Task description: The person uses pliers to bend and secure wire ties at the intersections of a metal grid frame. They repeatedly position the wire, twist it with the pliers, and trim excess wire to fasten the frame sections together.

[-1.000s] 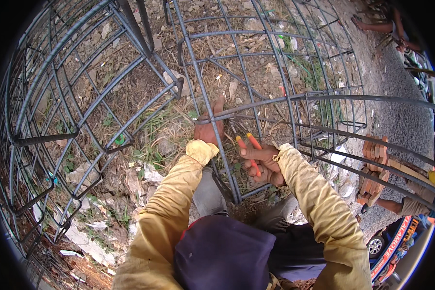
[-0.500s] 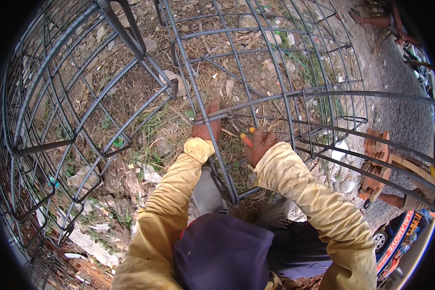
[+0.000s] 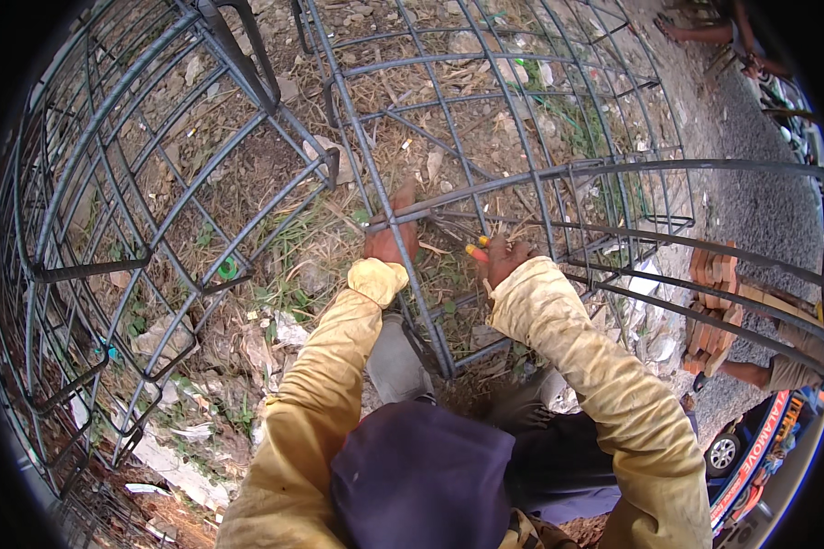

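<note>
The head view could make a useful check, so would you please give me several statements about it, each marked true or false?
1. The right hand holds pliers. True.
2. The pliers' handles are plain green. False: they are orange and yellow.
3. A steel bar crosses in front of the left hand. True.
4. Both sleeves are bright blue. False: they are yellowish.
5. A stack of reddish blocks lies toward the picture's right side. True.

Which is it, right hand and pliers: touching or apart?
Touching. The head view shows the right hand gripping the pliers, their orange-and-yellow handles running into its fingers.
</note>
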Available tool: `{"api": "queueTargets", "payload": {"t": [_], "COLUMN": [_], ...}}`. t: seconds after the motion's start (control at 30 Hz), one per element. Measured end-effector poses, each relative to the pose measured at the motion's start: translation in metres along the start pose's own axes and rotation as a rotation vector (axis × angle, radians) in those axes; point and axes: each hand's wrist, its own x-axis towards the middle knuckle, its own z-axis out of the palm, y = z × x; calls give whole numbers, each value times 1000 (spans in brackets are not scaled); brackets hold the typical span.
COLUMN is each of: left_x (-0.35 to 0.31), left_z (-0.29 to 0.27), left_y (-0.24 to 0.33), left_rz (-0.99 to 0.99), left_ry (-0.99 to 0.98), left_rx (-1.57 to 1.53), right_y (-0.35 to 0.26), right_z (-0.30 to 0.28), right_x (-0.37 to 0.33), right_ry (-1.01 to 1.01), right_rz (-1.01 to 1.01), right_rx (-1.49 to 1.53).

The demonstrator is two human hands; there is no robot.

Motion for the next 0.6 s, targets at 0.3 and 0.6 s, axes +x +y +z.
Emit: {"api": "queueTargets", "payload": {"t": [0.3,0.6], "left_x": [-62,-8], "left_z": [40,-5], "left_y": [-27,-3], "left_rz": [68,-42], "left_ry": [-68,-64], "left_rx": [16,-116], "right_y": [-38,-37], "right_z": [-25,-72], "right_x": [14,30], "right_ry": [-265,-958], "right_rz": [64,458], "right_rx": [4,797]}}
